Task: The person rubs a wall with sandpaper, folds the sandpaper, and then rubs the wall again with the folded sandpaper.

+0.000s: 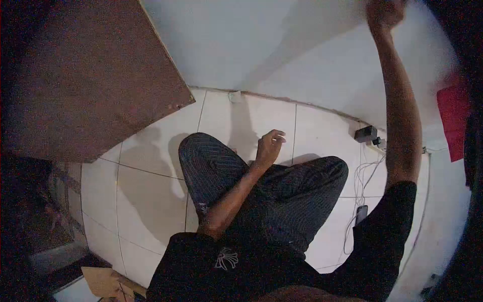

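My left hand hovers over my crossed legs in dark patterned trousers, its fingers loosely curled with small gaps and nothing between them. High up against the pale wall, my right hand is raised at the top edge of the view with the arm stretched out. Blur and dim light hide its fingers and anything it might hold. White floor tiles lie around my legs.
A large brown panel stands at the upper left. To the right are a black box-shaped device, loose white cables, a dark phone-like object and a red cloth. Cardboard sits at the lower left.
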{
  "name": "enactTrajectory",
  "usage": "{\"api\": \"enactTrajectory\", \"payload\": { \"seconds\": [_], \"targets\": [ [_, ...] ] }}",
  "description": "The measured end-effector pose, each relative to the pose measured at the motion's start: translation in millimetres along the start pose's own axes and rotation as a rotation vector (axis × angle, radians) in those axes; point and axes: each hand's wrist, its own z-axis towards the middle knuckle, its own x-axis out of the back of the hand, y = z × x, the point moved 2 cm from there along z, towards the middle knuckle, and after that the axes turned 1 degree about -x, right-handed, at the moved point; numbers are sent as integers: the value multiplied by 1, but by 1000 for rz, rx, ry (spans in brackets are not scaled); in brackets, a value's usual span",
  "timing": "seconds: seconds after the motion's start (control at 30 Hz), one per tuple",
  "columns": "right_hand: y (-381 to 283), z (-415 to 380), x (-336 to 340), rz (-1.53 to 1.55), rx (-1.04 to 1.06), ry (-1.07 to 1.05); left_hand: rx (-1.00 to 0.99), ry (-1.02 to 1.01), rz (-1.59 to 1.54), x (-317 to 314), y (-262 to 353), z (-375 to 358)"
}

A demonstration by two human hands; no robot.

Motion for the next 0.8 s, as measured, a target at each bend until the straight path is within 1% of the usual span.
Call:
{"api": "enactTrajectory", "payload": {
  "seconds": [0.03,0.07,0.1,0.13,0.17,0.23,0.27,0.3,0.33,0.37,0.4,0.43,0.47,0.5,0.53,0.57,0.63,0.67,0.77,0.8],
  "targets": [
    [-42,-35,-35,-386,452,299,7,-7,3,0,1,-5],
    [-45,-44,-43,-397,440,309,8,-19,52,3,4,-4],
    [-45,-47,-53,-281,427,238,8,-21,94,3,6,-3],
    [-42,-52,-63,-167,408,156,85,-36,118,3,4,-2],
    [-37,-55,-69,-62,386,80,85,-50,122,4,5,-3],
    [-28,-53,-78,144,368,-76,-30,0,121,2,13,-3],
    [-23,-51,-78,231,364,-142,-8,9,217,1,11,-10],
    [-21,-60,-86,26,649,-683,-32,15,313,2,6,-12],
    [-45,-51,-61,-94,768,-371,-58,-36,239,0,-14,-6],
    [-71,-48,-44,-199,878,-66,-49,-23,214,-6,-18,-6],
    [-69,-35,-36,-95,427,252,-59,-50,129,-7,-10,-2],
    [-85,-31,-18,-105,268,586,-42,-71,45,-9,-4,-4],
    [-76,-33,-58,-305,471,528,-60,-83,33,-15,-3,-4],
    [-59,-41,-94,-504,652,463,-32,-73,133,-13,-4,-7],
    [-55,-36,-82,-517,644,477,-7,-61,241,-8,-3,-5],
    [-47,-25,-62,-370,454,419,-21,-59,244,-9,2,-1],
    [-34,-14,-43,-76,67,270,-31,-64,134,-3,10,1],
    [-37,-20,-37,-77,74,269,-34,-62,129,-6,5,-2],
    [-58,-42,-34,-457,1036,-134,-62,-60,214,0,5,1],
    [-55,-27,-18,-301,811,-12,-63,-62,218,-3,5,0]
  ]
}}
